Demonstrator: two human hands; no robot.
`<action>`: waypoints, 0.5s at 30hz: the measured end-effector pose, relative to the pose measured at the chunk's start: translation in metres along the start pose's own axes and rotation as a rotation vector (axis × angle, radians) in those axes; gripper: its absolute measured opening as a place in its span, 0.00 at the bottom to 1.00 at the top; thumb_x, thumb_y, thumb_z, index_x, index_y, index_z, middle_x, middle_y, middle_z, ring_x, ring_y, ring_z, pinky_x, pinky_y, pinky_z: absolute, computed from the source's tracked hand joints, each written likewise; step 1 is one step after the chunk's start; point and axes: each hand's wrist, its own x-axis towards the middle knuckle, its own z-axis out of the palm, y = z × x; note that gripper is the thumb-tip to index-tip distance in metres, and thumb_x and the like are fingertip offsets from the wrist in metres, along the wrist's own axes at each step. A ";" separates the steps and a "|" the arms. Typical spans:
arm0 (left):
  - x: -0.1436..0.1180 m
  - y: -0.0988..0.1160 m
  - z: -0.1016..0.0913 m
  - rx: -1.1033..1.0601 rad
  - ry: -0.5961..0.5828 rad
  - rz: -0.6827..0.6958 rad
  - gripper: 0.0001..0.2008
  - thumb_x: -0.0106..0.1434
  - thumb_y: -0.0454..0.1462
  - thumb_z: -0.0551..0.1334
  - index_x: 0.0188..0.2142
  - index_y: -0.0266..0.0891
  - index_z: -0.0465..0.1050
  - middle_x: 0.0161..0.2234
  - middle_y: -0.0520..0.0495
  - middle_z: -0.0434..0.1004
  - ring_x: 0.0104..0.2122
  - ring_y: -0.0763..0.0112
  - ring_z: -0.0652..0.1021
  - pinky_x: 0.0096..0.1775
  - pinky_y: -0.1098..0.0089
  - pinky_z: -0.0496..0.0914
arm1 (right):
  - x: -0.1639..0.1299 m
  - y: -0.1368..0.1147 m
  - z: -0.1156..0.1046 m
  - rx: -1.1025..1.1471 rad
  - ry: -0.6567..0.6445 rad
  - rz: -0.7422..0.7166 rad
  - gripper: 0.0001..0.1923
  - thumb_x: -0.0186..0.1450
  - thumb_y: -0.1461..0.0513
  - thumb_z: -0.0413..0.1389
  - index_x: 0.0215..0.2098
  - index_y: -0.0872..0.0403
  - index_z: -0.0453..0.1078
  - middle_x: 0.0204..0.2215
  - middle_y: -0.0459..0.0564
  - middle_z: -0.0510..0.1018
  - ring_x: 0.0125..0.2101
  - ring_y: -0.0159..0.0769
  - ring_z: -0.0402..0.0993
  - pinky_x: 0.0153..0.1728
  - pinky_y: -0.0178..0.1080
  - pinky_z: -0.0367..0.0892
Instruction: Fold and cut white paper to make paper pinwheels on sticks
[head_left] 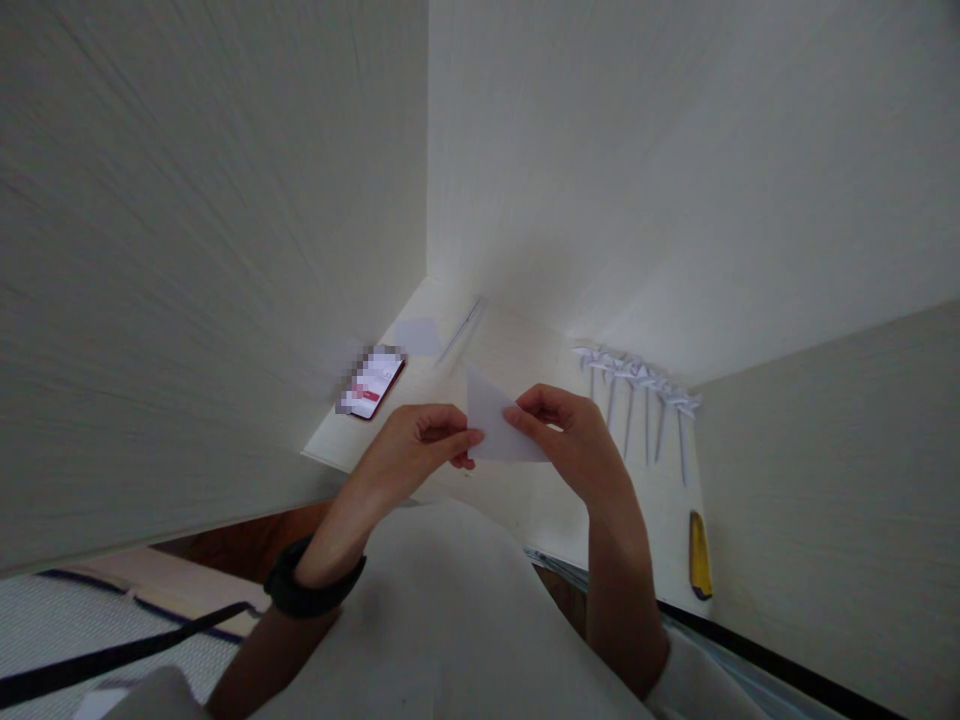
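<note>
The scene is seen from one camera worn on the head. It is pointed forward and down, close above the desk (517,350), toward the corner at 12 o'clock.

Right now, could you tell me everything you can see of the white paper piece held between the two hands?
The white paper piece looks like thin plain paper folded to a roughly triangular shape with a pointed top corner. It is held in the air above the pale desk, tilted slightly. The left hand pinches its left edge and the right hand pinches its right side, fingers covering part of it. No print or marks show.
</note>
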 end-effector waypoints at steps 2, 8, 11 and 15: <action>0.000 -0.001 0.000 0.013 -0.003 0.010 0.11 0.55 0.40 0.65 0.20 0.38 0.71 0.18 0.55 0.71 0.19 0.78 0.70 0.22 0.77 0.60 | 0.000 0.000 0.000 -0.002 0.006 0.008 0.10 0.58 0.57 0.60 0.24 0.54 0.71 0.21 0.43 0.73 0.24 0.30 0.67 0.27 0.35 0.59; -0.002 -0.003 0.001 0.006 0.001 0.027 0.13 0.57 0.42 0.64 0.21 0.38 0.69 0.20 0.55 0.70 0.20 0.76 0.70 0.23 0.76 0.61 | -0.001 -0.001 0.003 0.022 0.025 -0.007 0.10 0.58 0.57 0.59 0.23 0.54 0.70 0.21 0.43 0.73 0.24 0.30 0.67 0.27 0.35 0.60; -0.001 -0.005 -0.001 0.016 -0.036 0.024 0.10 0.54 0.41 0.66 0.24 0.38 0.70 0.23 0.54 0.73 0.25 0.74 0.74 0.27 0.75 0.64 | -0.001 -0.003 0.004 0.016 0.050 -0.011 0.10 0.58 0.57 0.60 0.23 0.54 0.69 0.21 0.43 0.73 0.24 0.30 0.66 0.27 0.35 0.60; -0.001 -0.005 -0.001 0.030 -0.047 0.013 0.07 0.52 0.38 0.67 0.25 0.37 0.71 0.24 0.54 0.73 0.26 0.75 0.74 0.30 0.75 0.65 | -0.001 -0.002 0.004 0.028 0.058 -0.013 0.09 0.58 0.58 0.60 0.23 0.54 0.70 0.22 0.43 0.74 0.25 0.31 0.68 0.28 0.36 0.61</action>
